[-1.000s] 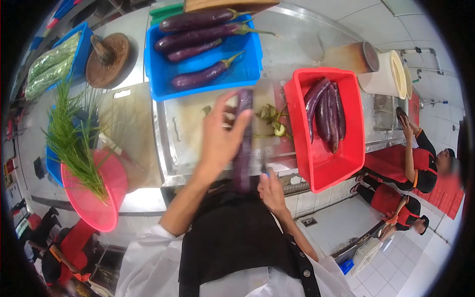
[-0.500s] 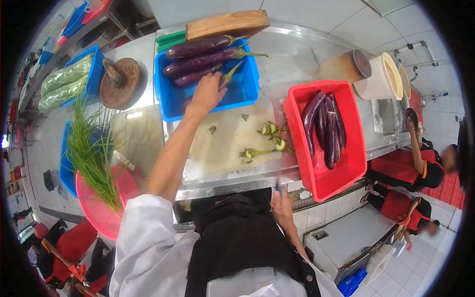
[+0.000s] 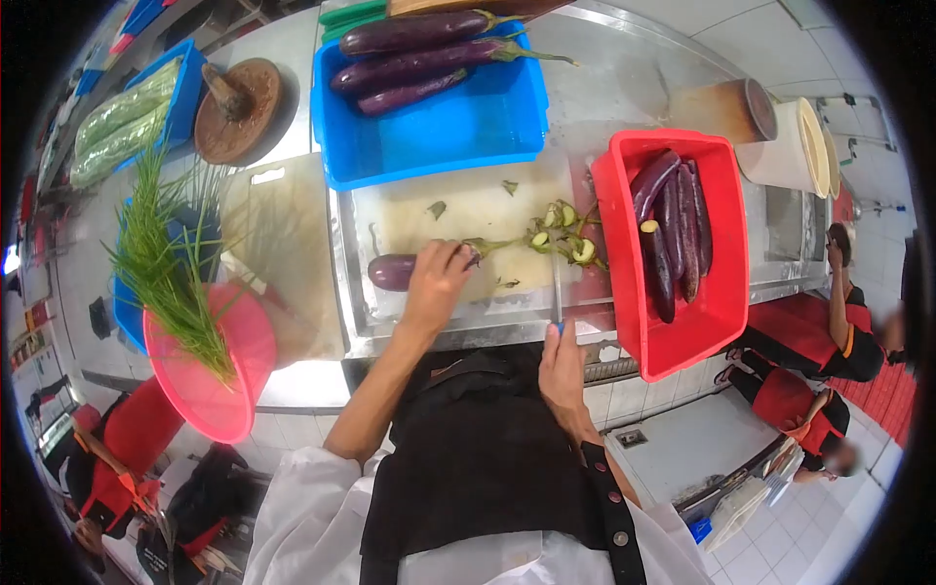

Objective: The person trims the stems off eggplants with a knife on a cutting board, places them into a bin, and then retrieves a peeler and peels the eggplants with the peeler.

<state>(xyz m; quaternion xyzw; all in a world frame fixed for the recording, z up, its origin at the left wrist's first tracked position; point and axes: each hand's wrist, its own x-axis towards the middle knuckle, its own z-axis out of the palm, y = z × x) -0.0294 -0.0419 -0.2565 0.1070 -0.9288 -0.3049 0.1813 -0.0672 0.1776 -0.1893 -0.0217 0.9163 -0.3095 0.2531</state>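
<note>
My left hand (image 3: 439, 283) is closed around an eggplant (image 3: 392, 273) that lies on the pale cutting board (image 3: 400, 216), its green stem pointing right. In my right hand (image 3: 562, 366) is a knife (image 3: 558, 292) with a blue handle, its blade reaching over the board's right part. Cut eggplant stem ends (image 3: 561, 226) lie in a small pile beside the blade. Beyond the board, a blue bin (image 3: 439, 166) holds several whole eggplants (image 3: 419, 68). To the right stands a red bin (image 3: 673, 361) with trimmed eggplants (image 3: 671, 219) in it.
On the left are a stone mortar (image 3: 258, 107) with a pestle, bagged green vegetables (image 3: 127, 122), and a pink basket (image 3: 210, 409) under long green stalks (image 3: 161, 263). White buckets (image 3: 785, 151) stand at the back right. Other people (image 3: 809, 327) are at both sides.
My left hand has brought an eggplant from the blue bin down onto the board. My right hand and knife have come up over the board's edge. The view has shifted.
</note>
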